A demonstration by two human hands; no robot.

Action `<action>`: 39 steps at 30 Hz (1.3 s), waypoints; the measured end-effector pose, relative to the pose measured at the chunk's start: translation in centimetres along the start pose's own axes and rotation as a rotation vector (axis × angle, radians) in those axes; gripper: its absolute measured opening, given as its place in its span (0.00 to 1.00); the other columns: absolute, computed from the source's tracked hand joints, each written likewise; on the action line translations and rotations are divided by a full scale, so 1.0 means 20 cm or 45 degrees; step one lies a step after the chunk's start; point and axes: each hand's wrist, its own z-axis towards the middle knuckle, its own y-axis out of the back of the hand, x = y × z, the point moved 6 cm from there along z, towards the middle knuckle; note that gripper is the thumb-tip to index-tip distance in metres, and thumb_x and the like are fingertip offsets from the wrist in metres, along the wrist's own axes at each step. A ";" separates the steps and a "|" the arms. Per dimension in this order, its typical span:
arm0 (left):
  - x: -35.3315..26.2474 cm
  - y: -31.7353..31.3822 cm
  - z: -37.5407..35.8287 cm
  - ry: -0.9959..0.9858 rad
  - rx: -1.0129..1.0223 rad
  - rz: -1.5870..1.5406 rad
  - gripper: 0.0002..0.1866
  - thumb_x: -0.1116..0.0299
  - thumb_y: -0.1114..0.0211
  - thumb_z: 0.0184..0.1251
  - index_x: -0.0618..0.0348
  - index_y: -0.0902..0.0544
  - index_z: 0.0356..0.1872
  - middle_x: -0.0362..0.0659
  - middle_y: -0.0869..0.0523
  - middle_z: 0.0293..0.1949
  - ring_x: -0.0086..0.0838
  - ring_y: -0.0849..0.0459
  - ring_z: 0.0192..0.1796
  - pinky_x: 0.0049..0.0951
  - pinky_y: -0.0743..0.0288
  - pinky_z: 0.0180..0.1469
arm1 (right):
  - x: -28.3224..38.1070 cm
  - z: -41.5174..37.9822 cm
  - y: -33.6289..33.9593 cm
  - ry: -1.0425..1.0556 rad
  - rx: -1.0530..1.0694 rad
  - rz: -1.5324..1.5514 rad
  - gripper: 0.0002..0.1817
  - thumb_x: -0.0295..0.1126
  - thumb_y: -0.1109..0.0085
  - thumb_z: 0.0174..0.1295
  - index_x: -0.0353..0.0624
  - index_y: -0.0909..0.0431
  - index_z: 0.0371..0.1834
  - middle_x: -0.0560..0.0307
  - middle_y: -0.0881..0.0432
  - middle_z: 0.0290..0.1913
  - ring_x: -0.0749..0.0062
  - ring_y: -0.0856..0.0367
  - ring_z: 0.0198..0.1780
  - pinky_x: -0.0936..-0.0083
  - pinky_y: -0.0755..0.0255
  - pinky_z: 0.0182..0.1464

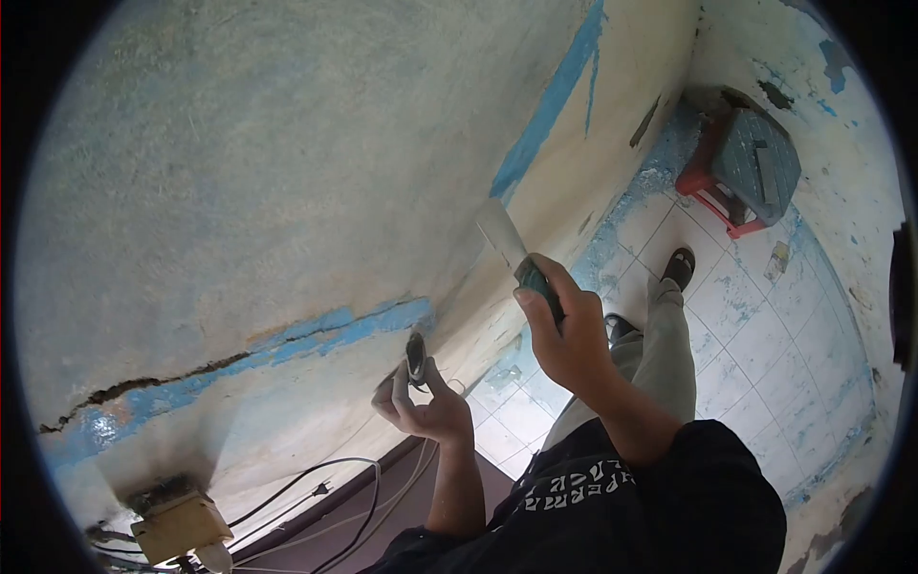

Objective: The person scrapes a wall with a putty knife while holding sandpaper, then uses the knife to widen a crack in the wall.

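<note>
My right hand [569, 330] is wrapped round the dark green handle of a scraper [504, 232]. The scraper's wide metal blade lies at or close to the wall [287, 172], by the lower end of a blue painted strip [550, 110]. Lower and to the left, my left hand [426, 407] grips a small dark object [416, 357], held upright between thumb and fingers near the right end of a blue band [373, 325]. A jagged crack [191, 371] runs along that band. Whether the small object touches the wall I cannot tell.
A yellowish electrical box [182, 526] with loose cables [373, 497] sits at the lower left. A red and grey stool [751, 163] stands in the upper right corner. My feet are on the tiled floor [746, 335], which has blue flakes and smears.
</note>
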 end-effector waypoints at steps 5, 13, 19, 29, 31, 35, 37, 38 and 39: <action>0.00 0.01 0.01 0.005 0.004 -0.051 0.19 0.82 0.21 0.57 0.59 0.15 0.50 0.43 0.19 0.43 0.36 0.21 0.46 0.35 0.25 0.45 | -0.03 -0.02 -0.02 0.239 -0.181 -0.036 0.22 0.35 0.39 0.74 0.31 0.25 0.64 0.41 0.16 0.26 0.48 0.12 0.26 0.63 0.24 0.29; -0.02 0.01 0.02 0.030 -0.018 -0.023 0.15 0.81 0.21 0.58 0.62 0.14 0.46 0.43 0.19 0.41 0.34 0.22 0.45 0.34 0.25 0.43 | -0.03 -0.04 -0.05 0.339 -0.193 -0.039 0.23 0.36 0.38 0.74 0.28 0.26 0.63 0.43 0.17 0.24 0.51 0.15 0.23 0.65 0.25 0.28; -0.02 0.01 0.02 -0.064 -0.005 0.025 0.15 0.81 0.21 0.58 0.61 0.14 0.46 0.42 0.20 0.40 0.34 0.22 0.45 0.33 0.26 0.42 | 0.00 0.02 0.02 0.087 -0.107 -0.031 0.23 0.36 0.37 0.73 0.28 0.25 0.62 0.42 0.17 0.24 0.52 0.14 0.23 0.65 0.25 0.28; -0.01 0.02 0.01 -0.077 -0.015 -0.005 0.17 0.82 0.22 0.59 0.61 0.14 0.49 0.43 0.20 0.42 0.32 0.23 0.44 0.31 0.27 0.40 | 0.08 0.11 0.09 0.188 -0.311 -0.079 0.19 0.37 0.41 0.76 0.36 0.23 0.62 0.42 0.12 0.34 0.44 0.10 0.35 0.61 0.19 0.36; -0.03 0.01 0.02 -0.048 -0.019 -0.029 0.17 0.82 0.22 0.58 0.61 0.14 0.48 0.43 0.20 0.42 0.33 0.22 0.44 0.32 0.27 0.40 | -0.07 0.03 0.01 0.231 -0.267 -0.084 0.21 0.36 0.40 0.74 0.34 0.24 0.63 0.39 0.12 0.34 0.43 0.10 0.34 0.61 0.19 0.35; -0.02 0.01 0.02 -0.026 0.023 -0.010 0.16 0.81 0.22 0.58 0.61 0.14 0.47 0.43 0.20 0.42 0.35 0.22 0.44 0.33 0.26 0.41 | -0.15 -0.02 -0.03 0.219 -0.255 -0.083 0.23 0.38 0.39 0.74 0.35 0.24 0.65 0.38 0.14 0.31 0.47 0.09 0.32 0.63 0.20 0.33; -0.01 0.01 0.01 -0.054 0.016 0.013 0.16 0.81 0.21 0.58 0.61 0.14 0.47 0.43 0.20 0.42 0.35 0.21 0.45 0.33 0.26 0.41 | 0.04 0.14 0.10 0.212 -0.311 -0.020 0.20 0.39 0.39 0.75 0.36 0.23 0.62 0.42 0.15 0.28 0.52 0.10 0.28 0.66 0.23 0.30; -0.01 0.01 0.01 -0.051 0.004 0.024 0.17 0.81 0.21 0.58 0.61 0.13 0.48 0.43 0.20 0.42 0.35 0.21 0.45 0.33 0.26 0.42 | 0.13 0.20 0.16 0.227 -0.337 -0.014 0.19 0.39 0.40 0.75 0.36 0.23 0.60 0.45 0.17 0.26 0.54 0.11 0.26 0.67 0.24 0.29; -0.01 0.01 0.01 -0.054 -0.005 0.028 0.17 0.80 0.21 0.57 0.61 0.13 0.48 0.44 0.20 0.42 0.36 0.21 0.45 0.34 0.25 0.43 | 0.12 0.19 0.15 0.229 -0.351 -0.032 0.20 0.39 0.40 0.75 0.36 0.23 0.61 0.43 0.16 0.26 0.52 0.11 0.27 0.66 0.24 0.29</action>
